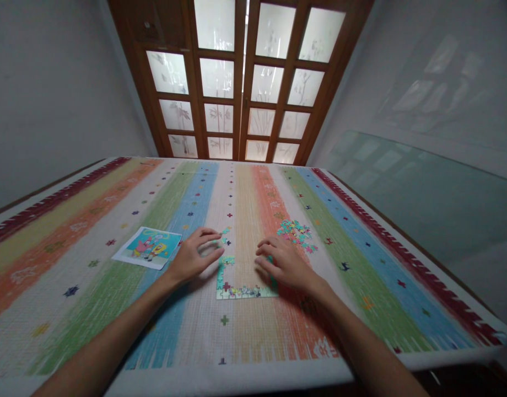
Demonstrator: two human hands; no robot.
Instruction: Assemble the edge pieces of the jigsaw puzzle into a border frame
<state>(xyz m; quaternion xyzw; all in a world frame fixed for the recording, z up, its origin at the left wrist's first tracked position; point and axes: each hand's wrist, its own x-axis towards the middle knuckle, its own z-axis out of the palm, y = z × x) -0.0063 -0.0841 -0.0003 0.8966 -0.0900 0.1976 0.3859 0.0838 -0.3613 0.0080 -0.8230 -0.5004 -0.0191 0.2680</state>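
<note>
A partly joined jigsaw frame (237, 286) lies on the striped cloth, forming an L of edge pieces. My left hand (194, 256) hovers at the frame's upper left corner, fingers curled apart, holding nothing that I can see. My right hand (283, 264) rests flat on the frame's right side, fingers spread over it. A few loose pieces (226, 234) lie just beyond my left fingertips. A pile of loose pieces (297, 232) sits behind my right hand.
A cartoon reference picture (148, 246) lies to the left of my left hand. The striped tablecloth (113, 286) covers the whole table. Wooden glazed doors (241, 82) stand beyond the far edge. A glass panel (422, 193) leans at the right.
</note>
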